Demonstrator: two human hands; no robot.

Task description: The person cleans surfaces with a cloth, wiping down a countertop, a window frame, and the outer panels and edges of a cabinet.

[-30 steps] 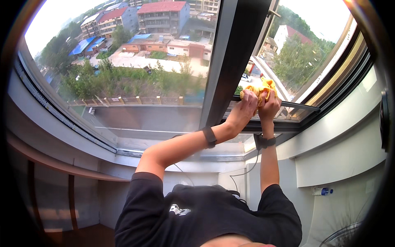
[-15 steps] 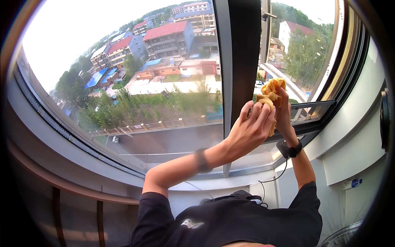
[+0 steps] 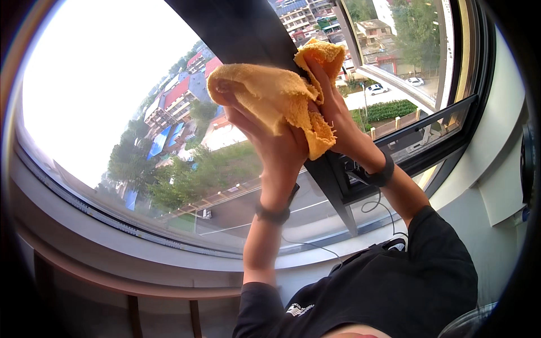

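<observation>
A yellow-orange fluffy cleaning cloth [image 3: 262, 90] is stretched between my two raised hands, in front of the dark window mullion [image 3: 242, 31]. My left hand [image 3: 276, 141] is closed on its left part, which drapes over the fingers and hides most of them. On the other side, my right hand [image 3: 344, 124] grips a bunched end, its fingers partly covered by folds. A loose edge of the cloth hangs down between the hands. Whether the cloth touches the mullion or glass, I cannot tell. Both wrists wear dark bands.
A large glass pane [image 3: 169, 163] fills the left, with buildings, trees and a road outside. To the right, an open window sash [image 3: 394, 84] tilts outward above a lower black rail [image 3: 434, 127]. A thin black cable [image 3: 383, 205] loops below my right wrist. The pale sill [image 3: 214, 245] curves underneath.
Both hands have moved left and up with the cloth. It was bunched between them and is now spread wider, partly over my left hand. The view has tilted.
</observation>
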